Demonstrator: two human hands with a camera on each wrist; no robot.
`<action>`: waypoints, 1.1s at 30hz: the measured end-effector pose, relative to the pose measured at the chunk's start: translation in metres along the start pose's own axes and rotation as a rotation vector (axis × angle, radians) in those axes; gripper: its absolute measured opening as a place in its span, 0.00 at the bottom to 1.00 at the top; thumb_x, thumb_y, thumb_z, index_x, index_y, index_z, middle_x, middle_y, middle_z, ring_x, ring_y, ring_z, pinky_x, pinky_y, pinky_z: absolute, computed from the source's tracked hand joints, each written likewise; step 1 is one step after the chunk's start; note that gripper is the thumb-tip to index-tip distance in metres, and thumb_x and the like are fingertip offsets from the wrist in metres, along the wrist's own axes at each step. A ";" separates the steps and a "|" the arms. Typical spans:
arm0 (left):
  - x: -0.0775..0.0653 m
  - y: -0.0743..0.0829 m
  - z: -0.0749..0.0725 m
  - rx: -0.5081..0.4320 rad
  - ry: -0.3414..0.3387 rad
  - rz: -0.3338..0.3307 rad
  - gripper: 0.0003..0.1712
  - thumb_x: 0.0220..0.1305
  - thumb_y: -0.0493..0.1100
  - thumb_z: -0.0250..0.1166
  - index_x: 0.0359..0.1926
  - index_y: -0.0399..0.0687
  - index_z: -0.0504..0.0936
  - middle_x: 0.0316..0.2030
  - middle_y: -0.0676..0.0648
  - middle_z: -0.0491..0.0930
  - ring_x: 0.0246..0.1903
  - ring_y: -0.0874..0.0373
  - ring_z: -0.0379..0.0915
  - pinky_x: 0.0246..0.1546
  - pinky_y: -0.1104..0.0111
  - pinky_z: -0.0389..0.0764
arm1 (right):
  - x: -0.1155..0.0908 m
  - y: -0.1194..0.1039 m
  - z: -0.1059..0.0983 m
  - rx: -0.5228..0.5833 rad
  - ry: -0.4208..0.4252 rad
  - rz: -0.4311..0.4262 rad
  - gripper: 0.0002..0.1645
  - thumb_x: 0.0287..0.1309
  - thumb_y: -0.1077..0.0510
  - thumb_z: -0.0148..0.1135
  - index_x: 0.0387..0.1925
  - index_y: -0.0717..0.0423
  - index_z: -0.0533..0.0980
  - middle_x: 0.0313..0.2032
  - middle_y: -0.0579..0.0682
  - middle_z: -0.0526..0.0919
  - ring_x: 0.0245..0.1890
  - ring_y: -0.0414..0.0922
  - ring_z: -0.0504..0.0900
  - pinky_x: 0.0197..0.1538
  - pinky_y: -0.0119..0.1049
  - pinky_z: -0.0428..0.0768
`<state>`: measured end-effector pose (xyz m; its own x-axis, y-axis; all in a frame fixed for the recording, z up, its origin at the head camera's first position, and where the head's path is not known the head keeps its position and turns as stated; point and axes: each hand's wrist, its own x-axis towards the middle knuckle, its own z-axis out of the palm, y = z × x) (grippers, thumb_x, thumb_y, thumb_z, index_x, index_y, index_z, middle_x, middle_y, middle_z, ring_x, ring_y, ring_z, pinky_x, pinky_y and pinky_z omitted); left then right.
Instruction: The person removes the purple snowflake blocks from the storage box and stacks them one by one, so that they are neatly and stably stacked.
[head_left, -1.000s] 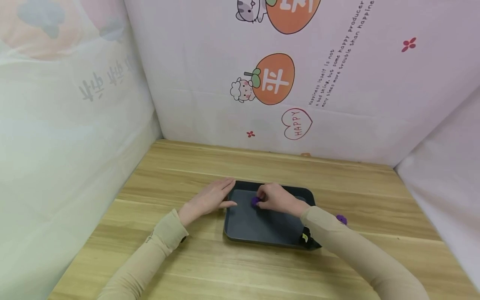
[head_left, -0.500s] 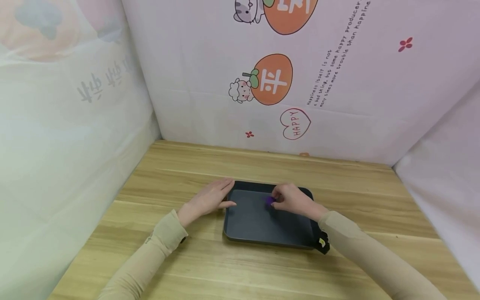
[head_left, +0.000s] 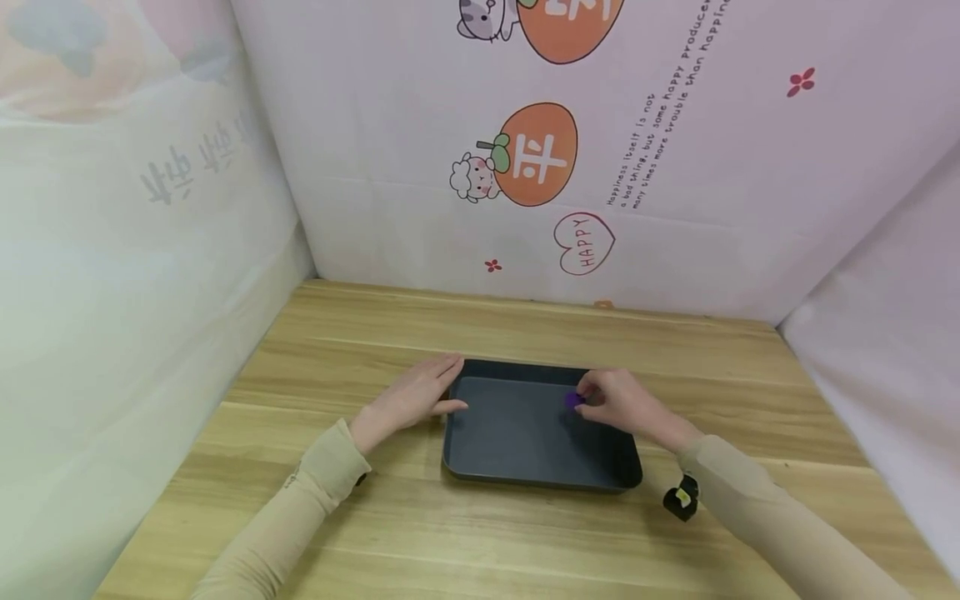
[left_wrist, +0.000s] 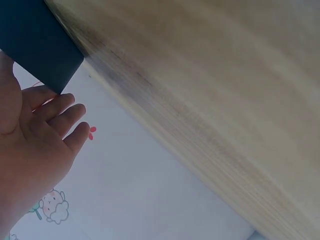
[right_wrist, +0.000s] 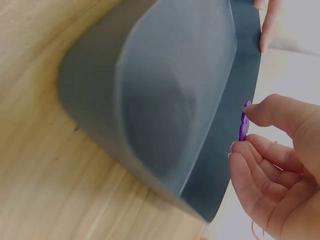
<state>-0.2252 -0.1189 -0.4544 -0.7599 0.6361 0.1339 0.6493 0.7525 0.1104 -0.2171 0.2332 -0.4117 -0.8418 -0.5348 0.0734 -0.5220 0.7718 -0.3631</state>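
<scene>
A dark grey rectangular tray (head_left: pixel 540 433) lies on the wooden table. At its left rim rests my left hand (head_left: pixel 416 392), fingers extended along the far left corner and thumb reaching over the edge. In the left wrist view that hand (left_wrist: pixel 40 125) touches the tray's corner (left_wrist: pixel 45 45). Over the tray's right part, my right hand (head_left: pixel 622 404) pinches a small flat purple piece (head_left: pixel 574 400). Seen edge-on in the right wrist view, the purple piece (right_wrist: pixel 244 121) is thin with a wavy edge, held between thumb and fingertips of the hand (right_wrist: pixel 285 165).
Printed white cloth walls (head_left: pixel 420 208) stand behind the table and at both sides. A dark wrist device (head_left: pixel 681 500) hangs below the right sleeve. Bare wood (head_left: pixel 480 533) lies in front of the tray.
My right hand has moved rightward over the tray, carrying the purple piece. A second purple piece right of the tray, seen earlier, is now out of sight. My left hand stays at the rim.
</scene>
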 end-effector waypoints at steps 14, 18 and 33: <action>0.001 -0.001 0.002 0.003 0.020 0.016 0.44 0.69 0.62 0.57 0.73 0.35 0.62 0.73 0.36 0.63 0.72 0.43 0.62 0.73 0.51 0.67 | -0.030 0.018 -0.013 0.016 0.071 0.059 0.09 0.52 0.63 0.72 0.36 0.63 0.82 0.31 0.53 0.86 0.26 0.37 0.80 0.27 0.26 0.78; 0.000 0.000 -0.001 -0.010 0.023 0.014 0.44 0.69 0.61 0.59 0.73 0.34 0.62 0.72 0.35 0.63 0.71 0.42 0.62 0.72 0.51 0.67 | -0.040 0.025 -0.019 0.033 0.081 0.086 0.09 0.52 0.64 0.71 0.35 0.64 0.82 0.31 0.54 0.87 0.25 0.36 0.80 0.25 0.25 0.78; 0.001 -0.002 0.002 0.006 0.071 0.045 0.43 0.68 0.60 0.61 0.71 0.33 0.64 0.70 0.34 0.66 0.70 0.42 0.65 0.70 0.51 0.71 | -0.082 0.055 -0.032 0.009 0.076 0.263 0.11 0.55 0.60 0.70 0.38 0.63 0.82 0.36 0.57 0.88 0.30 0.42 0.83 0.28 0.27 0.79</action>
<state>-0.2272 -0.1198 -0.4569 -0.7261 0.6555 0.2077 0.6821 0.7248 0.0969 -0.1809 0.3306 -0.4076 -0.9563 -0.2891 0.0448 -0.2834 0.8773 -0.3873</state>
